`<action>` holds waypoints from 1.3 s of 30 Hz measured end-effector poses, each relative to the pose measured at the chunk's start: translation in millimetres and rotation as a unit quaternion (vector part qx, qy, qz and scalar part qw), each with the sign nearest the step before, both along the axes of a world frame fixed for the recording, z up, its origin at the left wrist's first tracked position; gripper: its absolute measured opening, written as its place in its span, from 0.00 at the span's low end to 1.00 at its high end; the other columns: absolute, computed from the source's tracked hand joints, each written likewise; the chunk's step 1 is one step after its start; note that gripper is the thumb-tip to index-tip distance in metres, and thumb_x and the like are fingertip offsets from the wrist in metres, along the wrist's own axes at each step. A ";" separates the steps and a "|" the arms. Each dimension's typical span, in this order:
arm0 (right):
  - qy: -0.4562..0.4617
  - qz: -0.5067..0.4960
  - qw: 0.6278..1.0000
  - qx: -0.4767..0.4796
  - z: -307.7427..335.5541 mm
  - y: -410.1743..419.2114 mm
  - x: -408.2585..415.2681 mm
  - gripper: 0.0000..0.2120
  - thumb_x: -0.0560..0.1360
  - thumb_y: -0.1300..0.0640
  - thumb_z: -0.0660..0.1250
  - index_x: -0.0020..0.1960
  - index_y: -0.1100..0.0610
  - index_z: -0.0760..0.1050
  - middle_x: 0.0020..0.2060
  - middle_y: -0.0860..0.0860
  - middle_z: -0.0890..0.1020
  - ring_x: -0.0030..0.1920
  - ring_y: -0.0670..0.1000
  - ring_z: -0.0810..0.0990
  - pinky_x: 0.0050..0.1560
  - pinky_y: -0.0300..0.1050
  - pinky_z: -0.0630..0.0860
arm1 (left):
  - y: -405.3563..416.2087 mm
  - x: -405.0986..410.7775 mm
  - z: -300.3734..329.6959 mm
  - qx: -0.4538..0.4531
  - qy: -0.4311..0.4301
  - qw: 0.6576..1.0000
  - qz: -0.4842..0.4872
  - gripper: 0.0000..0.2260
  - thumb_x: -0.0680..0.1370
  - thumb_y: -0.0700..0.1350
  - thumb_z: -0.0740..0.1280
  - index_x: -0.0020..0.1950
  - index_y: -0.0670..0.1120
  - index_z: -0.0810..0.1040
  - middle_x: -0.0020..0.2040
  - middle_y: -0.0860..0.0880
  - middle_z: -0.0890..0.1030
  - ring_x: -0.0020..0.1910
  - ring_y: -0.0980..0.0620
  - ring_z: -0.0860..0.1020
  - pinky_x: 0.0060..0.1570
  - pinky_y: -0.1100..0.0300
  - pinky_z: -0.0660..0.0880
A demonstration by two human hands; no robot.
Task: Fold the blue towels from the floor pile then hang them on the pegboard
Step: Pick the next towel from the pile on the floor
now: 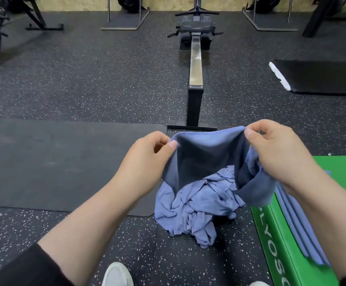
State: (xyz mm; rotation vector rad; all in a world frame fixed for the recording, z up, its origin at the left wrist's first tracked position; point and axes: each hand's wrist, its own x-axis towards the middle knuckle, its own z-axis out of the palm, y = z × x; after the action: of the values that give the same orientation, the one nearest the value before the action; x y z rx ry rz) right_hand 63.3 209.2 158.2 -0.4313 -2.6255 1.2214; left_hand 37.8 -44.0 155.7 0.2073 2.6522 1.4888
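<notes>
A blue towel (205,157) hangs in the air between my two hands, above the floor pile. My left hand (147,153) pinches its upper left corner between thumb and fingers. My right hand (275,149) pinches the upper right corner, with more of the cloth bunched under its palm. Below lies the crumpled pile of blue towels (196,207) on the speckled rubber floor. Several folded blue towels (298,219) lie stacked on a green plyo box (279,240) at the right. No pegboard is in view.
A rowing machine (195,65) stretches away straight ahead, its foot just beyond the towel. A dark mat (64,162) lies on the left floor and a black pad (320,77) at the far right. Racks and stands line the back wall. My white shoe (117,274) shows at the bottom.
</notes>
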 end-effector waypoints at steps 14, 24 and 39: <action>-0.041 0.223 0.973 0.039 3.7 -54.2 4.5 0.04 0.78 0.53 0.69 0.46 0.47 0.81 0.40 0.48 0.85 0.45 0.51 0.82 0.52 0.48 0.77 | 17.6 10.3 10.5 0.065 -0.012 0.993 -0.098 0.04 0.77 0.49 0.74 0.44 0.50 0.84 0.36 0.46 0.82 0.33 0.57 0.72 0.37 0.59 0.68; -0.036 0.168 0.981 -0.094 1.8 -50.6 2.4 0.03 0.78 0.52 0.72 0.50 0.49 0.83 0.43 0.47 0.87 0.49 0.45 0.84 0.61 0.51 0.77 | 9.0 4.4 1.2 0.205 -0.037 0.978 0.025 0.14 0.77 0.55 0.67 0.41 0.45 0.80 0.39 0.38 0.80 0.38 0.51 0.75 0.50 0.37 0.79; 0.102 0.039 0.986 -0.129 17.0 -73.1 8.0 0.06 0.73 0.52 0.76 0.40 0.52 0.82 0.31 0.45 0.81 0.32 0.42 0.74 0.35 0.36 0.70 | 26.2 23.5 8.3 0.051 -0.022 0.989 -0.140 0.07 0.77 0.55 0.72 0.49 0.53 0.84 0.40 0.60 0.83 0.39 0.63 0.79 0.44 0.61 0.75</action>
State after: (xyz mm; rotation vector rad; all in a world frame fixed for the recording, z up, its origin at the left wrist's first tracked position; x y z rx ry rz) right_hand 71.3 136.1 175.1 -0.2301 -2.3413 1.5500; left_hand 61.3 -17.8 164.0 0.5236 2.3934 1.5161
